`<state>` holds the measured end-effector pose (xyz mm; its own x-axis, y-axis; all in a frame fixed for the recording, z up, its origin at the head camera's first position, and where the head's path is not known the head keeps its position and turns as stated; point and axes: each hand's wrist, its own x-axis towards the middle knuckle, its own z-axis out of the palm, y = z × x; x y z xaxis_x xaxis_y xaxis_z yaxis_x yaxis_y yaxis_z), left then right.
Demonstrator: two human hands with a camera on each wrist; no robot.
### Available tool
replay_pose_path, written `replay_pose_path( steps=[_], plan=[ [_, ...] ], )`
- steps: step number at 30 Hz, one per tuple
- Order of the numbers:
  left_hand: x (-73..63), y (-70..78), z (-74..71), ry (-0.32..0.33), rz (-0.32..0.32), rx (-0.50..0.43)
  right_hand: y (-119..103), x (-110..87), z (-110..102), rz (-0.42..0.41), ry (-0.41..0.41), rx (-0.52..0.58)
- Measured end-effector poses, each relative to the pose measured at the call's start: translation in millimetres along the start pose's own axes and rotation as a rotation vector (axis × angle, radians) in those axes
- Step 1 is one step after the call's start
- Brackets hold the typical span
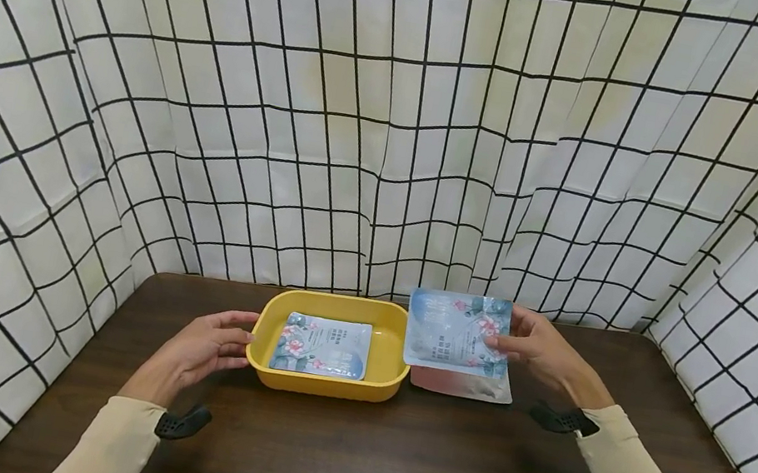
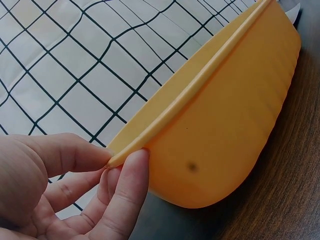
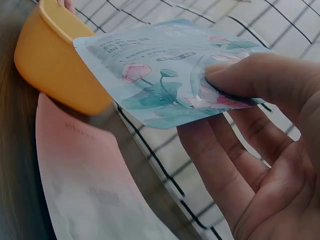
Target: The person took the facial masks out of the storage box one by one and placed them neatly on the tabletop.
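Note:
A yellow plastic tub point(image 1: 322, 386) stands on the table, with a flat light-blue floral sachet point(image 1: 329, 346) lying inside it. My left hand point(image 1: 205, 347) pinches the tub's left rim between thumb and fingers, as the left wrist view shows up close. Beside the tub's right end, my right hand point(image 1: 544, 354) grips a second blue sachet point(image 3: 150, 75) printed with pink lotus flowers, thumb on top and fingers beneath. This sachet is raised above the table. Below it lies a pink and silver sachet point(image 3: 90, 165), partly covered by the blue one in the head view.
The dark brown wooden table point(image 1: 340, 458) carries all of this. A white cloth with a black grid point(image 1: 365, 141) hangs behind the table and on both sides. Each wrist wears a black strap; the right one point(image 1: 563, 420) is near the sleeve's cuff.

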<state>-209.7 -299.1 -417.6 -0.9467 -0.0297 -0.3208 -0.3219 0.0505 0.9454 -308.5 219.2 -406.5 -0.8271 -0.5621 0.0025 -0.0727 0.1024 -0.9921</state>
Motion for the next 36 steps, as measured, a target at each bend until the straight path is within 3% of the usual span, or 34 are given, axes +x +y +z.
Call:
replay_pose_path(
  steps=[15,36],
  plan=[
    [-0.2,-0.3,0.0,-0.003,0.004,-0.001,18.4,-30.4,-43.4,0.015,0.068,-0.017],
    [-1.6,0.8,0.4,-0.004,0.008,0.011,43.4,-69.2,-91.2,0.012,0.073,-0.026]
  ],
)
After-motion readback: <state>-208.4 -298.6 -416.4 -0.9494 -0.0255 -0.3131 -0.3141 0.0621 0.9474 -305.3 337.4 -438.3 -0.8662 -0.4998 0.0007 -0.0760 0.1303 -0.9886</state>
